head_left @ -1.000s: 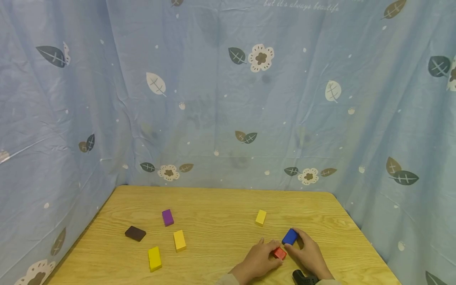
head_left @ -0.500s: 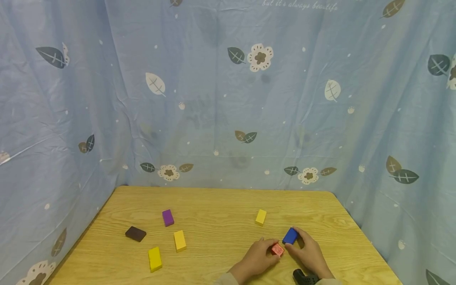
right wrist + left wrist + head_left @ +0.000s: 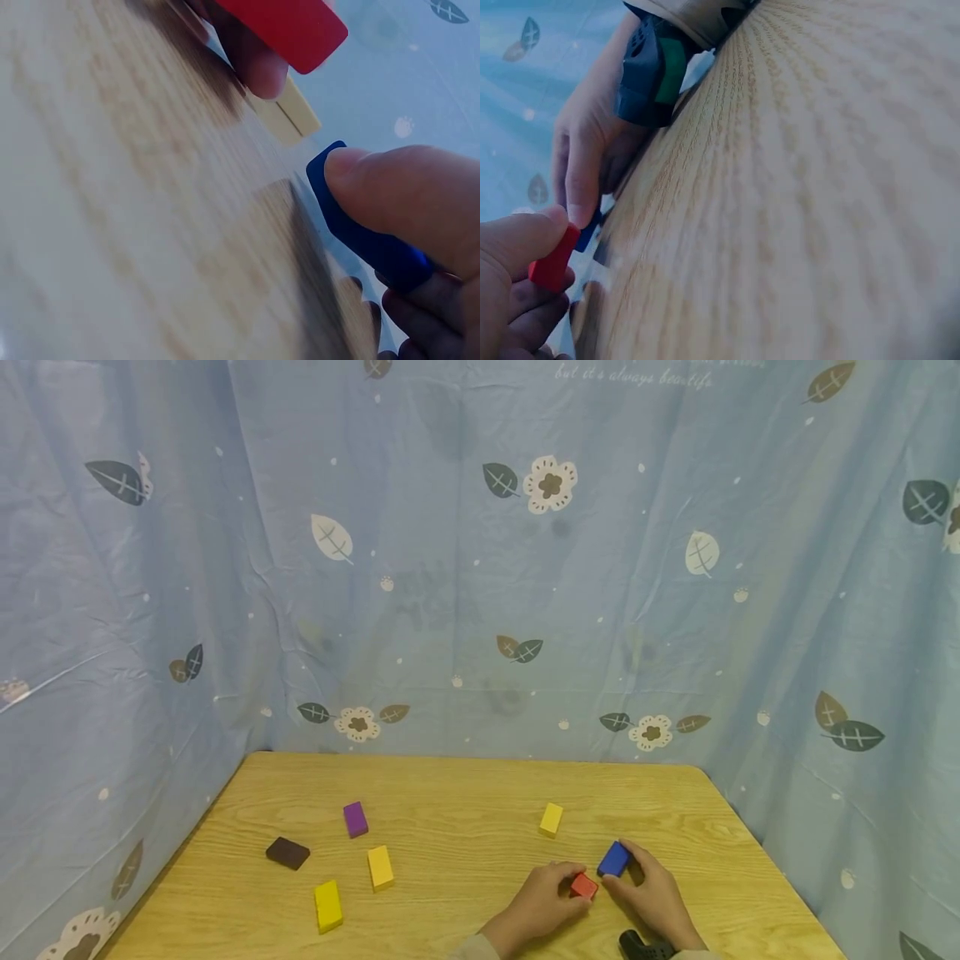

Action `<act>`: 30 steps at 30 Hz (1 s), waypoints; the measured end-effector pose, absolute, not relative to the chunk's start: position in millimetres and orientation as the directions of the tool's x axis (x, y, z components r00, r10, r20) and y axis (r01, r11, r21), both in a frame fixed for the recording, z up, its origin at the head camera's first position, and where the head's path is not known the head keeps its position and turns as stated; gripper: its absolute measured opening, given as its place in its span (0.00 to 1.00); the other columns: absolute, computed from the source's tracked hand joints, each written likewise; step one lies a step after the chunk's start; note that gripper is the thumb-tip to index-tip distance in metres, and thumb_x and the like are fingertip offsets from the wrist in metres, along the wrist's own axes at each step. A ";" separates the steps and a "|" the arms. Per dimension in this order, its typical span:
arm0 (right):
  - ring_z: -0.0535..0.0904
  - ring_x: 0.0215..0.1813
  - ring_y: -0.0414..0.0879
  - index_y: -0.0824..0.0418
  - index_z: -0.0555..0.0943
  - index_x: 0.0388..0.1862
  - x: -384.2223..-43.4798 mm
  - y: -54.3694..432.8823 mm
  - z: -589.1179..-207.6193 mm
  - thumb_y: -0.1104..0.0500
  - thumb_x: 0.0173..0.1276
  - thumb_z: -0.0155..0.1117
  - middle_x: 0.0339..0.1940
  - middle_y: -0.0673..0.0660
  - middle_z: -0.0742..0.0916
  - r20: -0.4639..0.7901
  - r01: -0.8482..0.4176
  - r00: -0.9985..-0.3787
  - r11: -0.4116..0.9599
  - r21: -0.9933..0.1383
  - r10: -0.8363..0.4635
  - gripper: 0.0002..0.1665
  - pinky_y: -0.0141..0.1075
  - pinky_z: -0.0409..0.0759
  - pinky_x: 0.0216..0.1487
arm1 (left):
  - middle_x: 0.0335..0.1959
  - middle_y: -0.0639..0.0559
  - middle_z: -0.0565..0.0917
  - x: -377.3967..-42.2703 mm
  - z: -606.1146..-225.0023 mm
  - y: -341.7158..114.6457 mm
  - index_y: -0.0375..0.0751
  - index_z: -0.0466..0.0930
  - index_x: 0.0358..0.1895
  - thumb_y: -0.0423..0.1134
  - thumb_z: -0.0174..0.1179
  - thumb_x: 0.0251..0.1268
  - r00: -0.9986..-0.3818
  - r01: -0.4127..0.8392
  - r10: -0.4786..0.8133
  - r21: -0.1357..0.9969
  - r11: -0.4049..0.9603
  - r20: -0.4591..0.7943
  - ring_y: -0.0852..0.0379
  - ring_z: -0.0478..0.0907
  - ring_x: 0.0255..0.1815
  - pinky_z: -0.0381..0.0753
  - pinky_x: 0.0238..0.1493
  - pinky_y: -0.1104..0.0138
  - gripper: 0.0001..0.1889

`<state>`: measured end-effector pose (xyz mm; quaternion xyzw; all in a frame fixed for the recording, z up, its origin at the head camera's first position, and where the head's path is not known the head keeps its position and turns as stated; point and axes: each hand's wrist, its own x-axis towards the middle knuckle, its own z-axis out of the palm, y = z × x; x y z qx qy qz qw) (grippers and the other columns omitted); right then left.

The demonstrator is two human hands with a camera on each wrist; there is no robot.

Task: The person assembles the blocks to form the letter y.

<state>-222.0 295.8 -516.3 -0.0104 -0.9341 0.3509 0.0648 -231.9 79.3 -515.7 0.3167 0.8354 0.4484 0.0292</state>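
Here, with twelve o'clock at the far edge of the table (image 3: 465, 793), we see two small blocks held just beside each other but apart, the blue block (image 3: 614, 859) between one and two o'clock from the red block (image 3: 584, 886). That narrow gap, we judge, is the relation any coming move turns on. The left hand (image 3: 540, 900) pinches the red block between thumb and fingers, its grip no wider than the block; the right hand (image 3: 656, 897) has the blue block in a like grip, thumb at one end and fingers at the other. Each hand is nearest its own block, and from the right grip the red one lies toward eight o'clock. The blue block's long axis runs roughly from seven to one o'clock. The red block sits tilted and foreshortened from above, so we cannot tell its clock heading; in the left wrist view its length stretches from thumb to fingers. A yellow block (image 3: 551, 819) lies near eleven o'clock from it.
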 end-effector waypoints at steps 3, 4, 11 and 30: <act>0.68 0.65 0.69 0.67 0.65 0.69 -221.0 296.4 -517.3 0.38 0.58 0.67 0.66 0.73 0.71 0.103 -0.017 -0.992 0.744 -0.667 0.069 0.49 0.60 0.70 0.61 | 0.54 0.55 0.82 -231.6 -515.1 77.6 0.41 0.78 0.58 0.46 0.65 0.60 -0.794 0.504 0.564 0.764 0.402 0.227 0.63 0.76 0.56 0.76 0.57 0.71 0.24; 0.68 0.65 0.69 0.67 0.65 0.69 -220.7 296.8 -517.5 0.38 0.58 0.67 0.66 0.73 0.71 0.101 -0.016 -0.993 0.743 -0.669 0.069 0.49 0.60 0.70 0.61 | 0.55 0.54 0.82 -231.5 -515.0 77.1 0.40 0.77 0.59 0.46 0.65 0.60 -0.794 0.504 0.565 0.763 0.404 0.225 0.63 0.76 0.57 0.76 0.58 0.70 0.24; 0.66 0.65 0.70 0.67 0.64 0.70 -221.0 298.4 -512.9 0.38 0.58 0.67 0.66 0.74 0.70 0.096 -0.014 -0.993 0.739 -0.673 0.069 0.50 0.62 0.68 0.62 | 0.57 0.53 0.80 -232.6 -514.2 72.6 0.40 0.76 0.61 0.48 0.64 0.61 -0.807 0.497 0.547 0.755 0.427 0.222 0.59 0.75 0.60 0.75 0.61 0.67 0.26; 0.67 0.64 0.70 0.68 0.65 0.69 -220.0 289.9 -507.2 0.40 0.57 0.68 0.65 0.75 0.71 0.096 -0.029 -0.994 0.752 -0.659 0.046 0.49 0.62 0.69 0.61 | 0.55 0.51 0.81 -234.4 -513.8 52.3 0.39 0.76 0.60 0.47 0.64 0.60 -0.857 0.443 0.470 0.767 0.464 0.211 0.57 0.76 0.59 0.77 0.59 0.64 0.26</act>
